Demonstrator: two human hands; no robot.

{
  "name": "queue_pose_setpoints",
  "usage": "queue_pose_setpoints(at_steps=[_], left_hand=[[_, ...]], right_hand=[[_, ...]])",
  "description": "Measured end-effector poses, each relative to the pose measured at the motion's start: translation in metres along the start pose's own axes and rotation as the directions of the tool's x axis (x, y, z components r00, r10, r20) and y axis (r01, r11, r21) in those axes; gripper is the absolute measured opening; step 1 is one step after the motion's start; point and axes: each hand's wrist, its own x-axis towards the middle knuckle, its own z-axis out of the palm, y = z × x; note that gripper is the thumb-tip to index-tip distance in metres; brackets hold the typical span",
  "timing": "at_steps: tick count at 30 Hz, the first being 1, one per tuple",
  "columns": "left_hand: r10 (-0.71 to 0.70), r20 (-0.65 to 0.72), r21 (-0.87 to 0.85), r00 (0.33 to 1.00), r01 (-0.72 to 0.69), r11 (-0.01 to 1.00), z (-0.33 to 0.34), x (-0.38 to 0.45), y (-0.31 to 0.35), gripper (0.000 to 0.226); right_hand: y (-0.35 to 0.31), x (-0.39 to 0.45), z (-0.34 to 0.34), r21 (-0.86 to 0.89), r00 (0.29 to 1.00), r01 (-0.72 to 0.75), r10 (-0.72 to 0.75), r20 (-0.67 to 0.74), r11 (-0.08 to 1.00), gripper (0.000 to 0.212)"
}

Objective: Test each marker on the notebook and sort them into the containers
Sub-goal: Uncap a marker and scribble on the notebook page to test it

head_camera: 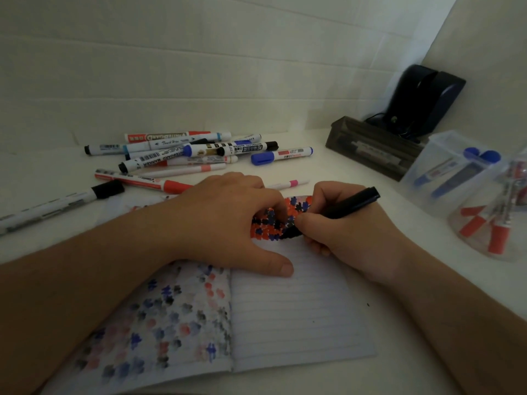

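Note:
An open lined notebook [299, 315] lies in front of me, its top rows filled with red, blue and black marks. My right hand [339, 232] grips a black marker [350, 205] with its tip down on the marked rows. Resting flat on the page, my left hand [225, 220] holds the notebook down, fingers partly curled. A pile of several whiteboard markers [182, 151] lies behind the notebook. At the right, one clear container [439, 169] holds blue markers, another clear container [484, 232] holds red ones, and a dark box [370, 146] holds dark markers.
A long white marker with a black cap [57, 205] lies at the far left. A thin pink pen [288, 184] lies just past my hands. A dark speaker-like device [422, 101] stands in the back right corner against the white wall.

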Motion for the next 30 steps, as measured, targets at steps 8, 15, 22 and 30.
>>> queue_pose_setpoints(at_steps=[8, 15, 22, 30], left_hand=[[0.005, -0.003, -0.015, 1.000, -0.005, 1.000, 0.0006, 0.0002, -0.0008, 0.082], [0.008, -0.003, -0.003, 1.000, -0.008, 1.000, -0.0003, -0.0010, 0.0001, 0.084], [0.001, 0.000, -0.010, 1.000, -0.001, 1.000, -0.0018, -0.0017, 0.0023, 0.080], [0.006, -0.018, 0.000, 1.000, -0.006, 1.000, -0.0002, -0.0034, 0.0036, 0.071]], right_hand=[[0.0016, 0.0017, -0.0015, 0.023, 0.999, -0.017, 0.017, -0.034, 1.000, 0.019], [0.0021, 0.0012, -0.0008, 0.025, 1.000, 0.004, -0.004, -0.007, 1.000, 0.016], [0.0056, 0.0033, -0.0002, 0.040, 0.999, -0.007, 0.009, -0.038, 0.999, 0.020], [0.0050, 0.0026, -0.0019, 0.060, 1.000, -0.003, 0.004, -0.005, 0.998, 0.018]])
